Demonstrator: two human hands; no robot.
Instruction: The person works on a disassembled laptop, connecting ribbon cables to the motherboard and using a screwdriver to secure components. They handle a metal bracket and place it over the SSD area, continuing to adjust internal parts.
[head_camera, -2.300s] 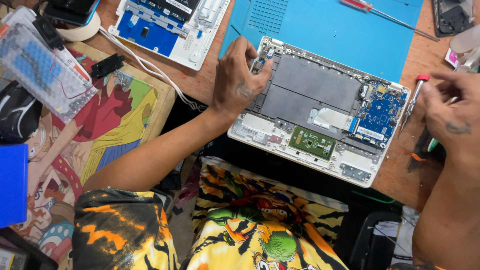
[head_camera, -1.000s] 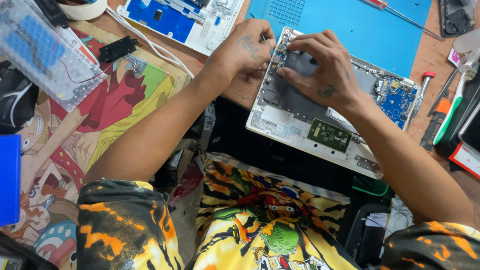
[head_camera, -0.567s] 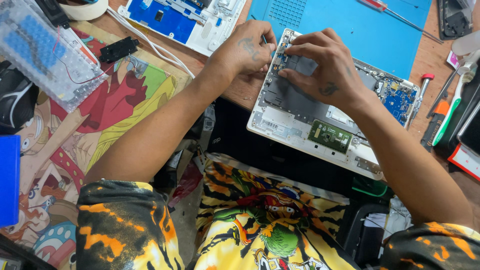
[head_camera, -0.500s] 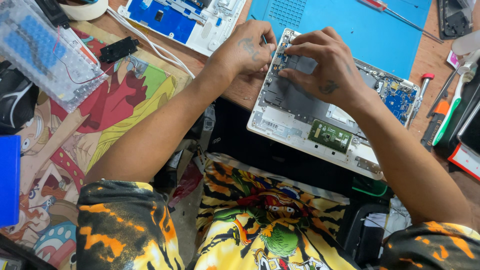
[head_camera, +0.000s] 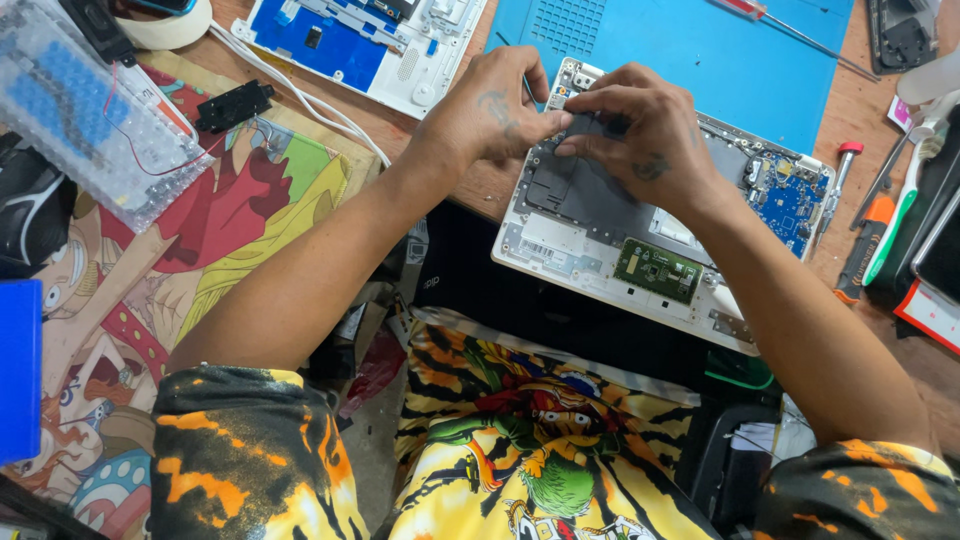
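Wooden worktop (head_camera: 470, 185) carries a blue mat (head_camera: 700, 60) at its far edge and, partly on that mat, an opened white laptop base (head_camera: 600, 255) overhanging the near edge. Left hand (head_camera: 490, 110) and right hand (head_camera: 645, 140) meet over its grey battery (head_camera: 590, 200), fingers curled and pinching at the battery's far-left corner. A green circuit board (head_camera: 657, 270) sits nearer.

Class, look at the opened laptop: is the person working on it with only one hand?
No: both the left hand and the right hand rest on the opened laptop, fingers meeting near its upper left corner.
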